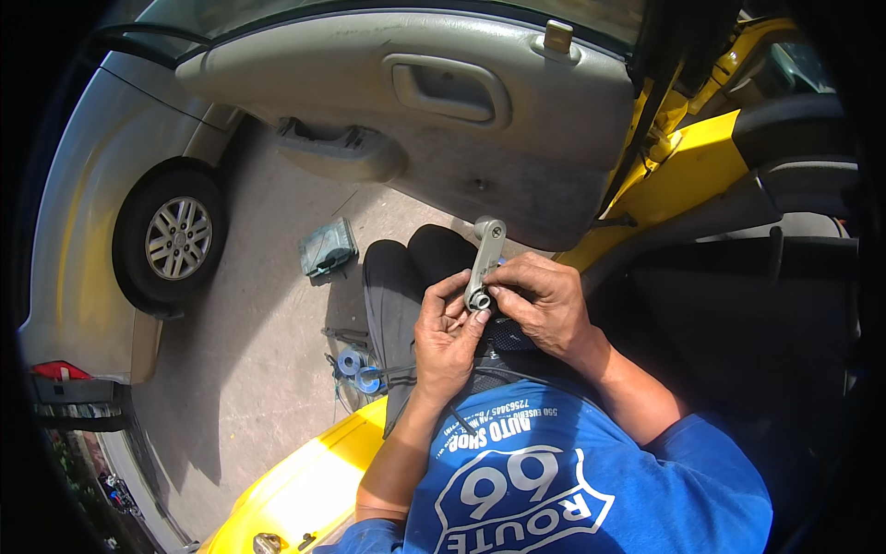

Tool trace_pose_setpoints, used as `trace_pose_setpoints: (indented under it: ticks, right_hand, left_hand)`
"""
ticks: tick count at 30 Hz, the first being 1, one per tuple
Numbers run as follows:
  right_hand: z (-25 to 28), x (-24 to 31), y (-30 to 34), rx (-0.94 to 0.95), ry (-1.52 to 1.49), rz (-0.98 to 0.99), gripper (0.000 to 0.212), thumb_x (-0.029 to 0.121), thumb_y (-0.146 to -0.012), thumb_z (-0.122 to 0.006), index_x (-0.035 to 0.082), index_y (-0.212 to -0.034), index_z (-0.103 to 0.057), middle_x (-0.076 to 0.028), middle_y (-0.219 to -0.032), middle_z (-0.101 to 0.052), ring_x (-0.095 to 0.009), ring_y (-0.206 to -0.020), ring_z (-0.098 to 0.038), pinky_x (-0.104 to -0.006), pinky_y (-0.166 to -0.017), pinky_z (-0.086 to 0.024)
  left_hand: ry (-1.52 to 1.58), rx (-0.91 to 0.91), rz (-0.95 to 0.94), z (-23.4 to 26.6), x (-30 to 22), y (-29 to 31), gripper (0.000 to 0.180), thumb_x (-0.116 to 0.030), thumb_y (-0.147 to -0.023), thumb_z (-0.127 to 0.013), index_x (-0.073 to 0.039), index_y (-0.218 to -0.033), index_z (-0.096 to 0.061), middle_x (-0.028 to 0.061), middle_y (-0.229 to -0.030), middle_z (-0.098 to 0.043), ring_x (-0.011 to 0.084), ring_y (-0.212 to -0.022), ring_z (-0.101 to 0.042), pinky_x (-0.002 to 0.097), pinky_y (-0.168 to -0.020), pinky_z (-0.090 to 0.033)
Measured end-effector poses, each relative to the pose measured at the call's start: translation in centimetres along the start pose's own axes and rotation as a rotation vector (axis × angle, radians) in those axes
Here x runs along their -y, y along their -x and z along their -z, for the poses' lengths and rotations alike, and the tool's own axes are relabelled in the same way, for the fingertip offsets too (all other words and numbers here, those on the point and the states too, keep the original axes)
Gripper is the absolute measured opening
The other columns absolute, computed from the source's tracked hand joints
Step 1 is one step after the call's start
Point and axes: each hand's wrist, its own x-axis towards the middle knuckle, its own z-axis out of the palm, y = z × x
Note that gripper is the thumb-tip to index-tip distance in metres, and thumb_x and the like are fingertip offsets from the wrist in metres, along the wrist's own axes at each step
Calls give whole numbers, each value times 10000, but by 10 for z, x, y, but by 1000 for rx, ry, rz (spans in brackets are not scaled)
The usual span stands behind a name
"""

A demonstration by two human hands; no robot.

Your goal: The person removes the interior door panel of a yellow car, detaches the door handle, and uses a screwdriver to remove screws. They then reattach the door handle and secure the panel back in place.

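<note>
A grey window crank handle is held above my lap, its knob end pointing up toward the door and its round hub toward me. My left hand grips it by the hub end, thumb below and fingers curled behind. From the other side, my right hand is closed with its thumb and fingertips pinched against the crank beside the hub. Whether a small part sits between those fingertips is too small to tell. Ahead of both hands is the grey door panel, with a bare spindle low on it.
The door's armrest juts out at the left. On the concrete floor lie a teal case, blue tape rolls and dark tools. A silver vehicle's wheel stands farther left. Yellow bodywork is close below my left arm.
</note>
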Motion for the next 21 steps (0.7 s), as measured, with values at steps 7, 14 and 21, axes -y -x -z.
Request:
trace_pose_setpoints:
  ticks: [7,14,21]
  right_hand:
    - [1,-5,1,36,-12,1,182,-50,-875,-725,-18,-1049,-768,-119,-894,-725,-183,-775,-707,-301,-671,-552]
    - [3,-5,2,59,-10,-39,169,-38,-889,-702,-16,-1045,-763,-114,-894,-715,-178,-783,-698,-304,-675,-550]
    - [4,-4,4,65,-6,-69,165,-32,-880,-701,-18,-1034,-758,-117,-874,-701,-196,-759,-694,-320,-663,-539]
  left_hand:
    - [8,7,-17,-2,2,0,492,66,-1017,-632,42,-1466,-434,189,-1315,-659,186,-1224,-654,317,-1075,-535]
    - [-14,46,-29,1,4,1,461,50,-1010,-654,-5,-1429,-469,145,-1251,-673,173,-1167,-677,312,-1034,-570]
    - [-53,51,-20,3,6,2,407,40,-1008,-667,-20,-1372,-495,112,-1206,-677,154,-1114,-690,292,-995,-584]
